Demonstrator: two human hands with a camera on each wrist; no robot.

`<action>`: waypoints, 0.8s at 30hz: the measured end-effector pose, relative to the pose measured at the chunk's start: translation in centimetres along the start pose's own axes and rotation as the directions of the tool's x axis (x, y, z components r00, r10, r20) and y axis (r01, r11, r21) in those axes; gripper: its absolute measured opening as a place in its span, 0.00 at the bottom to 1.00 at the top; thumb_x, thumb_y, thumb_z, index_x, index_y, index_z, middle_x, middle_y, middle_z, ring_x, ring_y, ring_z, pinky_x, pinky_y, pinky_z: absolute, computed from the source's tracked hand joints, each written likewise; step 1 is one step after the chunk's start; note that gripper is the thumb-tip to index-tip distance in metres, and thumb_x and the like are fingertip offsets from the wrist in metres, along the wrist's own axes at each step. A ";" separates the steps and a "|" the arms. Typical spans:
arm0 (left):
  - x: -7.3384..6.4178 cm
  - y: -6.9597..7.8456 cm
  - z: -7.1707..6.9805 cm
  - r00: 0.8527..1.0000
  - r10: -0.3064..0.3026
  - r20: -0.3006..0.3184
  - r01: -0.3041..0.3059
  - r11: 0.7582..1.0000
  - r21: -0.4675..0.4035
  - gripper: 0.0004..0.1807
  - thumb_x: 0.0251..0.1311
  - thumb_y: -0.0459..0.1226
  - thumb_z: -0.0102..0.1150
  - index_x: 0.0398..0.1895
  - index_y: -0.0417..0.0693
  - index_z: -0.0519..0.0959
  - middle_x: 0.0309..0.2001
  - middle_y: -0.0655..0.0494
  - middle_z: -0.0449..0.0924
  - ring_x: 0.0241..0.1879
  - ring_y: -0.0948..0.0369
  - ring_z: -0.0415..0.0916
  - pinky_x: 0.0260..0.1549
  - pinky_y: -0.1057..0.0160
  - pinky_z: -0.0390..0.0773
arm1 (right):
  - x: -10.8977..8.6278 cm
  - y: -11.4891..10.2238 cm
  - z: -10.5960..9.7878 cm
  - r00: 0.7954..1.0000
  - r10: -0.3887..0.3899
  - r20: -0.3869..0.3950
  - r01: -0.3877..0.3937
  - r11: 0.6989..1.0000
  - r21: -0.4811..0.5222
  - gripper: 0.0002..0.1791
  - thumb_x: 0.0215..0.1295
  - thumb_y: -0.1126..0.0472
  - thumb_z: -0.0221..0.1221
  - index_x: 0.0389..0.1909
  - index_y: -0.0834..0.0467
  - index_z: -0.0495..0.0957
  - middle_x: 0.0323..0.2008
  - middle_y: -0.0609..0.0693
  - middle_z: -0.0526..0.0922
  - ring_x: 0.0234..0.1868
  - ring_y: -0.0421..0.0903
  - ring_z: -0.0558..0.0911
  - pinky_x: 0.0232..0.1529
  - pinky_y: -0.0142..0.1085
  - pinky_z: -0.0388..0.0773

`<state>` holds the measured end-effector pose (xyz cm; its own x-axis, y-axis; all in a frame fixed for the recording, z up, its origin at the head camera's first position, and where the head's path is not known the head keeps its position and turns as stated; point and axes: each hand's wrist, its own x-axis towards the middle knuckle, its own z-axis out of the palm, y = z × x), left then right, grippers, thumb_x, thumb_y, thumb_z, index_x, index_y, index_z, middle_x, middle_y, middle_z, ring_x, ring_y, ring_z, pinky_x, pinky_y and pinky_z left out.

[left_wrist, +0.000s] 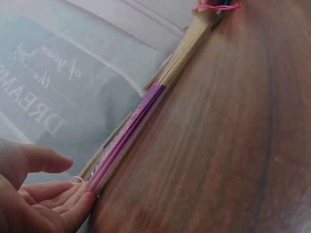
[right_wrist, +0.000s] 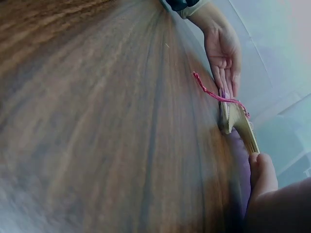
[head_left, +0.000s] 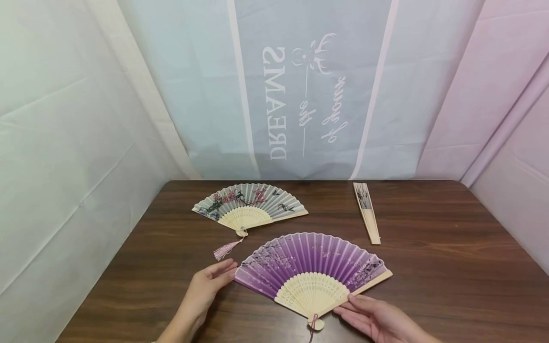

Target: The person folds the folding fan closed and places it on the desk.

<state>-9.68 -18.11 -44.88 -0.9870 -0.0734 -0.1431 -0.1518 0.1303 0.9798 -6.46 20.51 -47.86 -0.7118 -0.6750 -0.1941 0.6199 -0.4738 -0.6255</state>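
A purple folding fan [head_left: 300,257] with pale slatted ribs and a floral print lies spread near the front of the table. My right hand [head_left: 377,317] pinches its right outer stick, thumb on top and fingers beneath; the right wrist view shows the thumb [right_wrist: 262,170] on that stick. At the opposite side, the fingertips of my left hand [head_left: 208,286] touch the fan's left edge. The left wrist view has those fingers [left_wrist: 73,204] nearly straight against the edge, the thumb held away. A dark pink cord [right_wrist: 209,90] hangs from the fan's pivot.
Behind it lies a spread grey-green fan [head_left: 280,202] with pink blossoms and a pink tassel [head_left: 227,248]. A folded fan [head_left: 368,214] lies at the back right. The brown wooden table [head_left: 450,267] meets a printed cloth backdrop [head_left: 206,95] at its far edge.
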 end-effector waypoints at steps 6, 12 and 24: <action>0.3 -0.2 0.0 1.000 -0.009 -0.015 0.008 0.998 -0.062 0.25 0.59 0.30 0.66 0.59 0.27 0.75 0.54 0.38 0.83 0.47 0.69 0.83 0.45 0.80 0.80 | -0.1 0.3 -0.2 1.000 -0.029 -0.003 0.029 0.999 0.015 0.17 0.80 0.65 0.40 0.49 0.58 0.79 0.51 0.53 0.86 0.55 0.45 0.84 0.64 0.32 0.78; 0.4 -0.1 0.2 0.998 -0.006 -0.064 -0.001 0.994 -0.114 0.23 0.55 0.25 0.65 0.56 0.27 0.77 0.50 0.38 0.85 0.41 0.68 0.85 0.43 0.75 0.84 | -0.2 0.7 -0.3 0.997 -0.051 -0.066 0.052 0.998 0.018 0.14 0.80 0.63 0.44 0.47 0.56 0.79 0.50 0.52 0.86 0.54 0.44 0.85 0.63 0.32 0.79; 0.6 -0.7 0.6 0.995 -0.100 -0.009 0.093 0.948 -0.303 0.24 0.60 0.26 0.59 0.60 0.26 0.72 0.39 0.60 0.86 0.40 0.69 0.81 0.43 0.73 0.84 | 0.1 0.6 0.3 0.974 -0.107 -0.201 0.103 0.994 -0.028 0.13 0.80 0.61 0.43 0.46 0.52 0.78 0.47 0.48 0.87 0.51 0.41 0.86 0.61 0.32 0.81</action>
<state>-10.22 -17.64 -45.76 -0.9662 -0.0951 -0.2395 -0.2195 -0.1827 0.9583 -6.05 19.92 -48.03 -0.8257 -0.4929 -0.2745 0.5338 -0.5249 -0.6629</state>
